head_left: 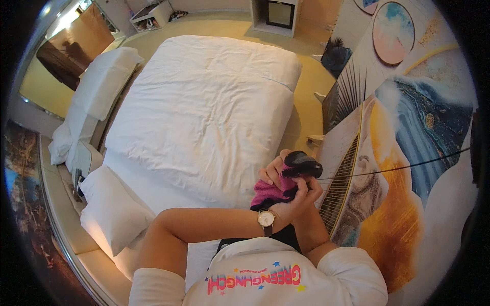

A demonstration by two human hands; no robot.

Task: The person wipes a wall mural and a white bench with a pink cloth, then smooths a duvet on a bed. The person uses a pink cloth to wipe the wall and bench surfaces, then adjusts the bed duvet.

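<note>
In front of my body, a pink and black piece of fabric (266,193) is bunched between both hands; it looks like a sock, though I cannot be sure. Its upper end is a rounded black and grey part (303,164). My left hand (302,195), with a watch (266,219) on the wrist, pinches it from below and the right. On its far left side, my right hand (274,171) has its fingers closed around it. The right forearm passes behind the left hand, which hides part of the hold.
A wide bed with a white duvet (204,112) lies ahead, a pillow (115,209) at near left. A patterned wall (408,204) rises close on the right. A thin black cord (393,169) runs from the right edge toward my hands. A white cabinet (275,18) stands far off.
</note>
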